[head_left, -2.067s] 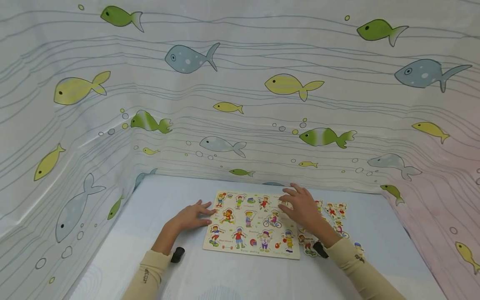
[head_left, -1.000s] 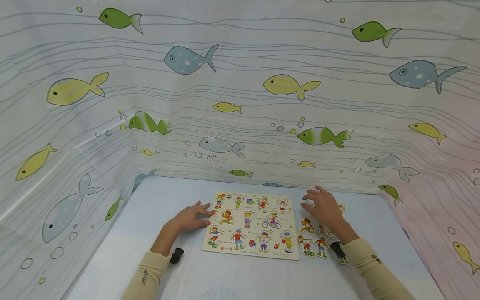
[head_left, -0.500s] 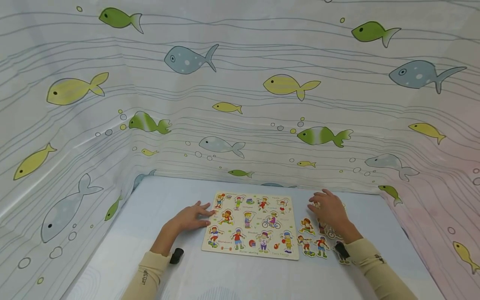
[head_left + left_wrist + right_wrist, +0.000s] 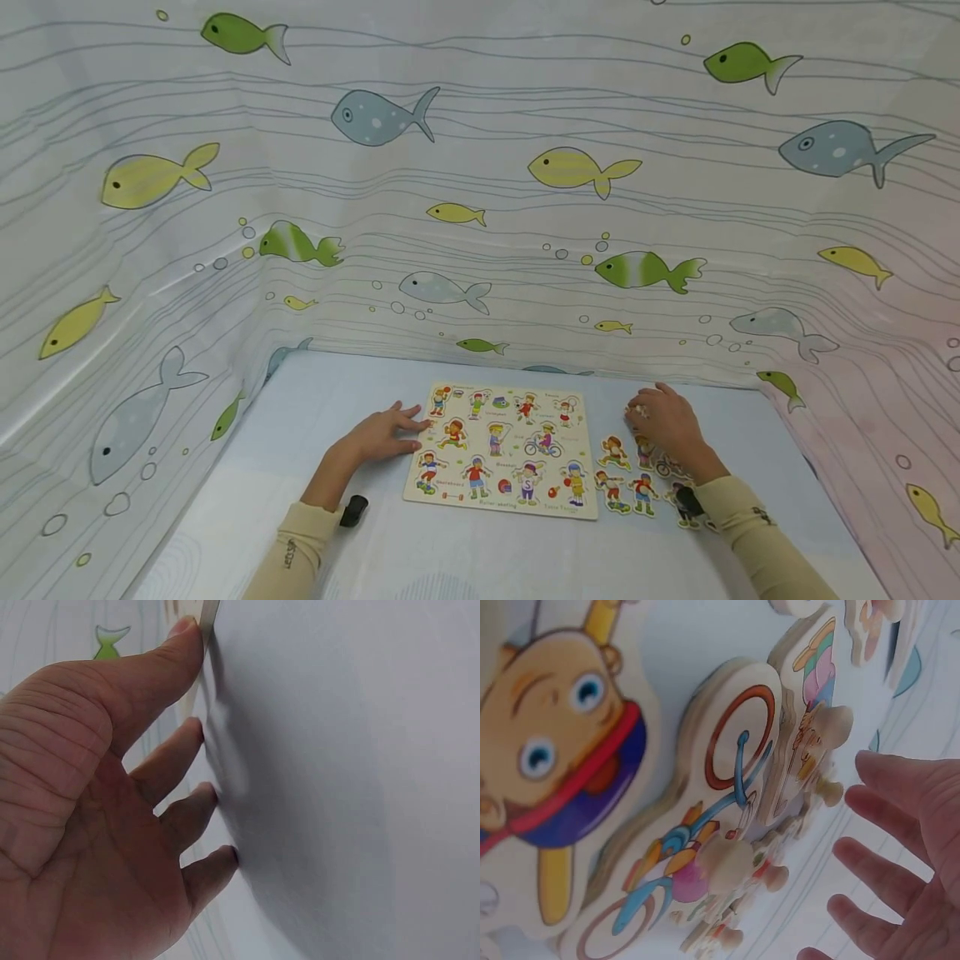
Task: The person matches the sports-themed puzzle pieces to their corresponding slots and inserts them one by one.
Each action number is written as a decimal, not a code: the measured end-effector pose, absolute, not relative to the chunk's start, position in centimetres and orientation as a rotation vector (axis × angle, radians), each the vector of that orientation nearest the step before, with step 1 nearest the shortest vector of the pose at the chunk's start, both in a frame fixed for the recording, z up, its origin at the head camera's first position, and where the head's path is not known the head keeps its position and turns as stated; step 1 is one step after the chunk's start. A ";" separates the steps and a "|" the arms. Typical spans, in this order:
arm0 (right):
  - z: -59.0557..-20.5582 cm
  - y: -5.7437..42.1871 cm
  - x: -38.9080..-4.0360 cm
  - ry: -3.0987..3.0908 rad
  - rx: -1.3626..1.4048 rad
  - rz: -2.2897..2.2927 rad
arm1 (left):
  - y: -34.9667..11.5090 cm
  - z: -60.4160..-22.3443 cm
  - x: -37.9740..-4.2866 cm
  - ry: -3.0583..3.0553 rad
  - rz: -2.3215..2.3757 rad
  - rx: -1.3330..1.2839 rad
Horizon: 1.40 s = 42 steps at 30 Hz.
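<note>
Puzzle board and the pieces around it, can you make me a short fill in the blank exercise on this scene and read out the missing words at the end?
1. In the head view, the left hand is at the ____ edge of the puzzle board.
2. In that view, the loose pieces lie to the ____ of the board.
3. In the right wrist view, the bicycle piece shows ____ wheels.
4. The animals printed on the wall covering are ____.

Missing words: left, right, two, fish.

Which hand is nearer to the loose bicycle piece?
Right. The right hand is close beside the bicycle piece, its fingers beyond it; the left hand is across the board, at its left edge.
</note>
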State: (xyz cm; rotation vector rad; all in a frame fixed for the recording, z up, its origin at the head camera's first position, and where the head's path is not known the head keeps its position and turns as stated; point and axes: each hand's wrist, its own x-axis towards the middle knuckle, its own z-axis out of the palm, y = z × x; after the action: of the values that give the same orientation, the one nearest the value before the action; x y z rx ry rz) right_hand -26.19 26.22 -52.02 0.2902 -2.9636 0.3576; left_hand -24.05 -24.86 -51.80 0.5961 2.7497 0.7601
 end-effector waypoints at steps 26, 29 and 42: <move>-51.4 26.9 -26.6 -3.062 0.279 0.244 | -24.9 -51.7 -24.0 2.748 0.747 0.594; -51.3 26.9 -26.6 -3.065 0.268 0.242 | -25.0 -51.6 -24.1 2.748 0.743 0.585; -50.8 26.4 -26.8 -3.066 0.265 0.242 | -24.9 -51.7 -24.1 2.745 0.734 0.571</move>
State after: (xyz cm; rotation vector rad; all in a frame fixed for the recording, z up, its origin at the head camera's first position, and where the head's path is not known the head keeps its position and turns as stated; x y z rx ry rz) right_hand -26.79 26.44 -50.77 0.2650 -3.0656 0.2422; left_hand -24.13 -24.92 -51.67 0.5709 2.7450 0.7336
